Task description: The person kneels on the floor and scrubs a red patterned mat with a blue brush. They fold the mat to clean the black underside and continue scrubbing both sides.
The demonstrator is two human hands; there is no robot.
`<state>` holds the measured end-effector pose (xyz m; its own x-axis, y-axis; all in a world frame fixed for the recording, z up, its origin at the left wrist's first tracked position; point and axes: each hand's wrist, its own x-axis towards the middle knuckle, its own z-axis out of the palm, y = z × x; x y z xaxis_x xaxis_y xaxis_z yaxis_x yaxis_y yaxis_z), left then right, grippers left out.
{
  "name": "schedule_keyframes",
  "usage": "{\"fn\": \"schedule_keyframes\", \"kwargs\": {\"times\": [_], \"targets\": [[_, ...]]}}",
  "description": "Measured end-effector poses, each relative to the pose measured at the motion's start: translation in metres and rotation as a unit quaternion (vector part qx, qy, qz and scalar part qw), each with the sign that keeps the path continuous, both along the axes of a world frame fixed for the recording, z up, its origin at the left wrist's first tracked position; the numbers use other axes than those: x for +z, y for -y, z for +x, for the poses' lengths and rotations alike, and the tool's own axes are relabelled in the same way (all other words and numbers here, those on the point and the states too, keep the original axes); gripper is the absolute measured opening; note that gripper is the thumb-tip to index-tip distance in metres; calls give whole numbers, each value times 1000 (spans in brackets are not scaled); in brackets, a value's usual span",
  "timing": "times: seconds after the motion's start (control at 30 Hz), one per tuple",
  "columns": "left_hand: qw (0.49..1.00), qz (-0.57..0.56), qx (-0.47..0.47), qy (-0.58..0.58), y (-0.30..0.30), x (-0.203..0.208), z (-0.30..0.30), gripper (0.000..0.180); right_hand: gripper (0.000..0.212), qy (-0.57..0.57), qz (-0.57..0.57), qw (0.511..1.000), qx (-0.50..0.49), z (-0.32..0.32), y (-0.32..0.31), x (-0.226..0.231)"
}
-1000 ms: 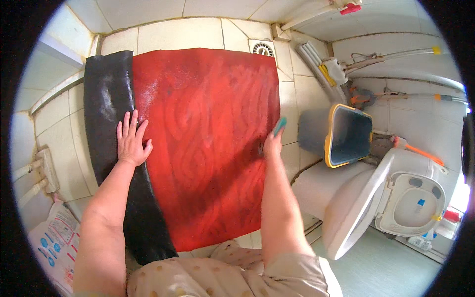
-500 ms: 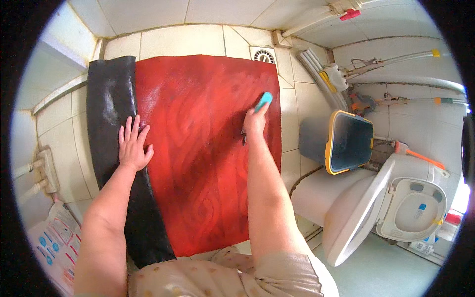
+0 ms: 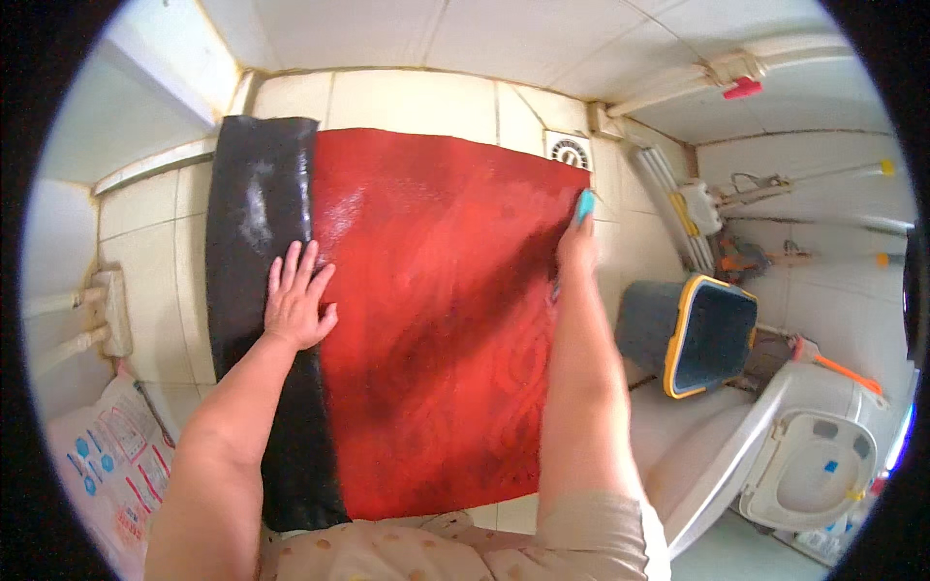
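Note:
A wet red mat (image 3: 436,290) lies across the tiled floor, its left side folded over so that a black underside strip (image 3: 254,213) shows. My left hand (image 3: 296,298) rests flat with fingers spread where the black strip meets the red. At the mat's far right edge my right hand (image 3: 577,254) is closed round a teal-handled scrubbing brush (image 3: 585,206). Only the teal end sticks out past the fingers. The brush's dark lower part is mostly hidden by my hand and smeared by motion.
Beyond the mat's far right corner is a round floor drain (image 3: 570,152). A grey bucket (image 3: 644,324) with a yellow rim stands right of the mat, beside a white toilet (image 3: 775,474). Mops (image 3: 678,208) lean at the right wall. A printed white bag (image 3: 107,455) sits lower left.
My right hand has moved the brush outward to the mat's right edge. The whole view has shifted, with the scene sliding right and slightly down. My left hand stays on the fold.

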<state>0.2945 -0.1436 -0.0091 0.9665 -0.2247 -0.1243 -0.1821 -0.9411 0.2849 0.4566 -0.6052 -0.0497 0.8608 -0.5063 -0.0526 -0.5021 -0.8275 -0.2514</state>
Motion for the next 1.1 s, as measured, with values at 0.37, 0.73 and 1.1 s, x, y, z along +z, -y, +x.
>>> {"fn": "schedule_keyframes", "kwargs": {"times": [0.37,0.73,1.1], "targets": [[999,19,4,-43,-2,6,1,62,50,-178,130,905,364,15,-278,38],[1000,-6,-9,-13,-2,-1,2,61,54,-146,-12,989,13,33,-50,29],[1000,0,-12,-7,-3,3,3,60,50,-203,-12,968,145,32,-110,34]]}}
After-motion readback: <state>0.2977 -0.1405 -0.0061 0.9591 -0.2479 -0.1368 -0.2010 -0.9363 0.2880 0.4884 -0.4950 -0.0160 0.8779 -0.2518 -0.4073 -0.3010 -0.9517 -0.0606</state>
